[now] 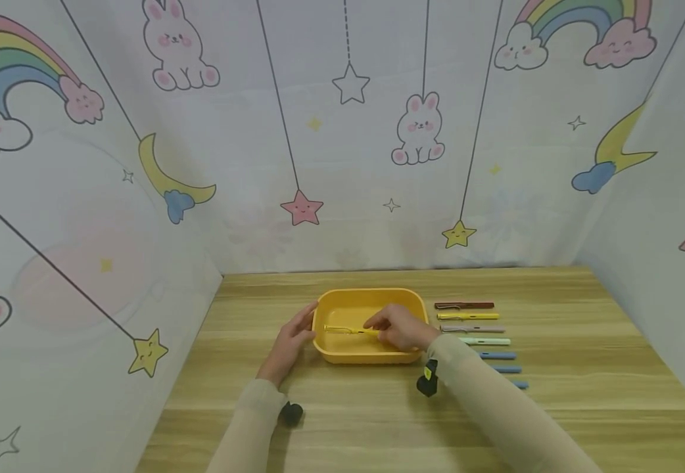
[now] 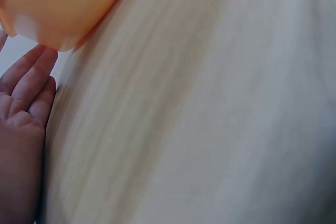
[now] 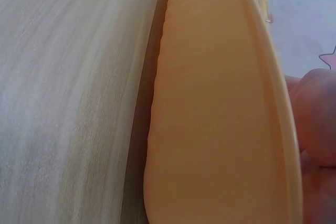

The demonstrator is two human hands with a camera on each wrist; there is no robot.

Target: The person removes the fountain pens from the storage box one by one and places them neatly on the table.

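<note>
A yellow-orange plastic tray (image 1: 366, 359) sits on the wooden table. Reaching in over its right side, my right hand (image 1: 403, 326) pinches a slim yellow pen (image 1: 351, 330). The pen points left inside the tray, and its left portion looks see-through. Part of the pen peeks past the tray rim in the right wrist view, where most of the right hand is hidden by the tray wall. My left hand (image 1: 289, 343) rests against the tray's left end with its fingers (image 2: 43, 72) extended, fingertips at the outer wall.
Right of the tray several pens lie in a column, from a dark red pen (image 1: 463, 305) and a yellow pen (image 1: 468, 316) down to blue ones partly covered by the right forearm. A patterned cloth (image 1: 348, 243) stands behind and beside the table.
</note>
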